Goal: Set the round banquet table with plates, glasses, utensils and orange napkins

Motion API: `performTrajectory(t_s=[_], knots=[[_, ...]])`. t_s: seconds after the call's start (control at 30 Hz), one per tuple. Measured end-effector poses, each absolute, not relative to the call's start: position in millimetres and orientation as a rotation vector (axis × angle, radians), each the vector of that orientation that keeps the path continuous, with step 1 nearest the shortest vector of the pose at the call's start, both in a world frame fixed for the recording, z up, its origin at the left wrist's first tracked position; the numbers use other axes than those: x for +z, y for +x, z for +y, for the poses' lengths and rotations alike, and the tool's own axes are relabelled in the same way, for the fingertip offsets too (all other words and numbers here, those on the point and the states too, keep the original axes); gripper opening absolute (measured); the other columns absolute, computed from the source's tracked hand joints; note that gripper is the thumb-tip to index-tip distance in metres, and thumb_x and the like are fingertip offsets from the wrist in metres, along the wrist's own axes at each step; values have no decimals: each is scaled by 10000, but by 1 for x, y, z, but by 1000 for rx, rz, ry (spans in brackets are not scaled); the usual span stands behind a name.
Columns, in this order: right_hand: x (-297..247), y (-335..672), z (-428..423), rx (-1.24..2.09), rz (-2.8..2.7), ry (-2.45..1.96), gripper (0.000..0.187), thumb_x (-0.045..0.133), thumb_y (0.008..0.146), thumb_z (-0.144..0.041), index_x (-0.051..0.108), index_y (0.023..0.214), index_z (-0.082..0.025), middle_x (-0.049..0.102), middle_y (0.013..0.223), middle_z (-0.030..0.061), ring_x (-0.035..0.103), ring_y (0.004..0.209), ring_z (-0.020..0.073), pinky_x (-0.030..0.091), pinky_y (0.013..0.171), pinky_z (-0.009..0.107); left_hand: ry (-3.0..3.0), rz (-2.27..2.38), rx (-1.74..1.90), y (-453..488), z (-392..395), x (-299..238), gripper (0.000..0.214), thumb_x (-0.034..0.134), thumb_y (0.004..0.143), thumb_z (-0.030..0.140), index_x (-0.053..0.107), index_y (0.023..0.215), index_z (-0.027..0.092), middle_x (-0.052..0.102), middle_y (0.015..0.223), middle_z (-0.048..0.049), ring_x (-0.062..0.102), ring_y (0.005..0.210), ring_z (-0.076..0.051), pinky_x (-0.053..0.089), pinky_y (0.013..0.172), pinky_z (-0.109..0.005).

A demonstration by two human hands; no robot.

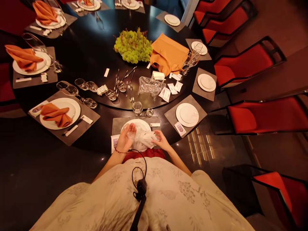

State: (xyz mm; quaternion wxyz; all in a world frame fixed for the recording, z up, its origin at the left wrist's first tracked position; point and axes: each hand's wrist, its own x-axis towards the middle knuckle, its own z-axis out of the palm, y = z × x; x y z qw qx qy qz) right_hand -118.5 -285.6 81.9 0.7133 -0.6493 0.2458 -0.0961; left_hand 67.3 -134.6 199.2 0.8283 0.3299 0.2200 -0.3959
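My left hand (126,138) is curled, palm up, around a small clear glass just above the white plate (137,124) on the grey placemat (118,123) in front of me. My right hand (160,140) grips a white cloth or paper with printed marks (146,138) that is bunched against the glass between both hands. Two more small glasses (138,108) stand just beyond the placemat.
A round dark table (96,54) carries place settings with white plates and orange napkins (56,114), wine glasses (69,89), chopsticks (130,86), a crumpled plastic bag (149,86), a green flower centrepiece (133,46) and a stack of orange napkins (168,54). Red chairs (264,114) stand to the right.
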Motion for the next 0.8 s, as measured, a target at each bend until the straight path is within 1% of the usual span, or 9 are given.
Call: performTrajectory(t_s=[0.1,0.2,0.27,0.33,0.4,0.57,0.63,0.7,0.8], knots=[[90,-119,-285,-359,559,-1457,495,759,781,-459,560,1198,-280,599,1254,81,574,1169,220,478,994,399,677,496,-817,67,-128,201,159,644,886,109,676,741,165,748,801,9,712,726,-59,556,758,-133],[98,-121,-284,-375,515,-1566,326,717,820,-470,656,1065,-263,631,1241,83,585,1168,240,433,1055,440,672,494,-807,65,-121,200,159,647,885,107,691,746,170,750,795,13,715,729,-58,557,774,-129],[101,-121,-282,-333,513,-1637,336,725,807,-479,688,1066,-268,658,1200,72,602,1137,246,425,1063,444,661,498,-812,62,-117,199,163,652,883,106,692,740,171,749,788,17,718,725,-59,562,761,-128],[102,-120,-279,-287,527,-1677,392,741,783,-493,693,1113,-288,673,1172,56,619,1091,247,454,1023,437,642,504,-823,59,-113,198,174,651,882,101,688,727,171,748,783,17,720,718,-64,570,739,-130],[101,-118,-275,-235,532,-1708,394,755,760,-508,706,1085,-292,687,1128,46,630,1045,244,474,979,424,618,526,-828,58,-110,199,192,631,892,95,686,723,166,747,779,10,721,711,-70,576,726,-137],[101,-110,-269,-23,512,-1846,397,789,702,-536,713,851,-176,685,938,41,624,884,194,473,862,316,553,654,-807,58,-102,204,335,450,969,74,689,745,142,741,766,-17,714,702,-71,578,764,-167],[103,-108,-270,73,440,-1903,386,794,702,-534,699,748,-163,670,880,33,612,851,181,462,831,289,535,673,-800,58,-98,206,379,399,984,70,687,748,142,742,766,-23,714,705,-76,577,760,-176],[105,-107,-272,131,366,-1920,370,801,706,-521,703,720,-164,670,900,41,619,875,190,461,842,290,531,674,-799,59,-94,206,392,382,991,74,681,747,143,742,762,-25,715,700,-81,576,738,-179],[107,-108,-274,136,333,-1939,329,839,680,-472,741,768,-170,677,1067,86,622,1038,238,451,925,318,541,661,-794,60,-89,203,390,366,996,82,674,764,141,742,756,-24,714,695,-80,575,719,-181]])
